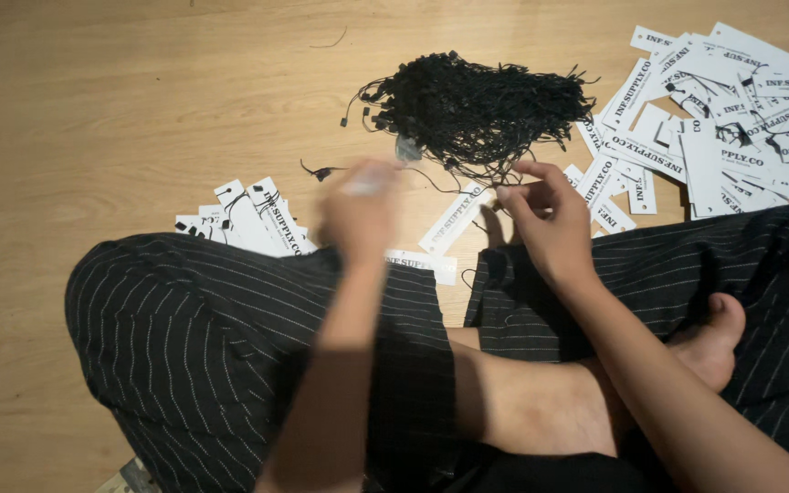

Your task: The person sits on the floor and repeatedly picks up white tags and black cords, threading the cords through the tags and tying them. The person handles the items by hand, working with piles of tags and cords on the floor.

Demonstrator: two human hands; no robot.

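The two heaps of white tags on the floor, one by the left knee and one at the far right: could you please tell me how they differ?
The left heap of tags is small, a few cards tucked against the striped trouser leg; the right heap of tags is far larger and spreads wide. The left heap lies nearer the blurred left hand, the right heap beyond the right hand. Both hold white printed cards with black strings attached.

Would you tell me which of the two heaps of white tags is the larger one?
The heap of white tags at the upper right, beyond the right hand, is larger; the small heap by the left knee holds only a few.
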